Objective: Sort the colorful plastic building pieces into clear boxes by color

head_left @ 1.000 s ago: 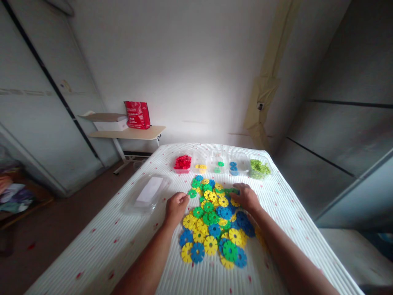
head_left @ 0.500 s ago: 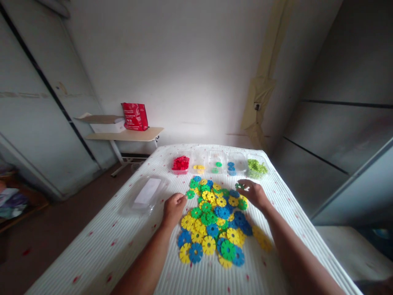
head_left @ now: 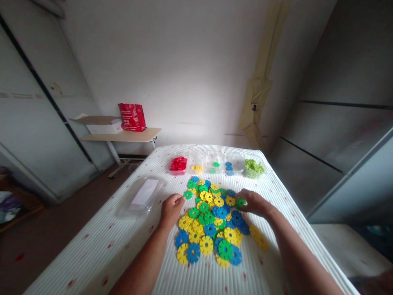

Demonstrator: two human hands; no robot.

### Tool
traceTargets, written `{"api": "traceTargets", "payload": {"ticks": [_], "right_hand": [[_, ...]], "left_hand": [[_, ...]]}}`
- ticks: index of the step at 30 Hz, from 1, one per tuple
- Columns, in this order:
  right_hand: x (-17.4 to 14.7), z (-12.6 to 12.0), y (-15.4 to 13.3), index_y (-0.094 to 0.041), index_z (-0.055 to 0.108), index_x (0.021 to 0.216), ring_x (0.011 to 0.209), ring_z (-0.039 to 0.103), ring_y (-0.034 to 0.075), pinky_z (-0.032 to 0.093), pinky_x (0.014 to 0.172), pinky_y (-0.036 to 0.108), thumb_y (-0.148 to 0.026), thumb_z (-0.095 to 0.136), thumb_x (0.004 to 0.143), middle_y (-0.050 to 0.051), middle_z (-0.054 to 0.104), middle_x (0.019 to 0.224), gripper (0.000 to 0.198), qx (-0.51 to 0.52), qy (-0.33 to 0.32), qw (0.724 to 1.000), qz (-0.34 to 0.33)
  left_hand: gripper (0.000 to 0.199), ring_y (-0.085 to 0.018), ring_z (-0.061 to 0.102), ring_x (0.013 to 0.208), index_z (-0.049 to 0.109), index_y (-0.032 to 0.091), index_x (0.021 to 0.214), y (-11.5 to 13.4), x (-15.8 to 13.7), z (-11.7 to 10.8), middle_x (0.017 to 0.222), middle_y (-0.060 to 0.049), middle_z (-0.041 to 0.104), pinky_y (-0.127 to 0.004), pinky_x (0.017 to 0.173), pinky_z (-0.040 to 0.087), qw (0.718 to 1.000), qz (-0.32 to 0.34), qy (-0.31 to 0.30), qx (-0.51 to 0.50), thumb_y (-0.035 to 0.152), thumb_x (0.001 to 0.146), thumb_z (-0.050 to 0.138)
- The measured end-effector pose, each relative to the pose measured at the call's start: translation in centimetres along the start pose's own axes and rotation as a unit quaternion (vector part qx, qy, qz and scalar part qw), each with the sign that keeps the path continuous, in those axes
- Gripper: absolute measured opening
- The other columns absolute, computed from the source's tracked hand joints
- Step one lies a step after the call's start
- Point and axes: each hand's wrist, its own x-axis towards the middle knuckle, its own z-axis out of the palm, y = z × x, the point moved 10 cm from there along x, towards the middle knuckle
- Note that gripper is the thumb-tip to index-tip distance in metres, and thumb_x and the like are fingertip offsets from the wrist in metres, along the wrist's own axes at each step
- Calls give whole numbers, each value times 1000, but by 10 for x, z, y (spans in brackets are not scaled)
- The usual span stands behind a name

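A loose pile of notched plastic flower discs [head_left: 209, 229] in yellow, blue and green lies on the white ribbed cover. My right hand [head_left: 253, 203] reaches down at the pile's right edge, its fingers curled round a green disc [head_left: 240, 203]. At the left edge, my left hand [head_left: 172, 208] is closed with thumb and finger together. Its fingertips come up to another green disc [head_left: 188, 194]; whether they grip anything is hidden. Beyond the pile, clear tubs hold red pieces [head_left: 178, 164], a few yellow discs [head_left: 197, 168], green discs [head_left: 216, 164] and blue discs [head_left: 229, 166].
A tub of light green pieces [head_left: 254, 168] ends the row at the right. Left of my left hand lies a clear plastic lid [head_left: 130, 207] with a white paper strip on it. Against the wall, a small table [head_left: 132, 136] carries a red bag [head_left: 132, 118] and a box [head_left: 104, 126].
My right hand has come down and nearer, from above the pile's far right edge onto a green disc. The left hand keeps its place, and the view has shifted slightly.
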Motion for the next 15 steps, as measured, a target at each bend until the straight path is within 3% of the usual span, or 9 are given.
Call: {"api": "traceTargets", "payload": {"ticks": [8,15], "right_hand": [[-2,4,-10,-19,62,99,85,61,21,46,71,28,-23,59,66,8,64,96,33,-102,-36,994,34],[-3,-3,-8,-24,63,95,81,63,20,45,68,26,-34,61,69,5,66,92,28,-119,-3,991,67]], "left_hand": [[28,-9,38,51,52,16,56,-1,0,1,49,5,38,-18,48,30,1000,-4,-2,6,38,73,48],[28,-9,37,50,51,16,56,-2,1,2,48,5,37,-18,48,29,1000,-5,-4,1,38,73,48]]}}
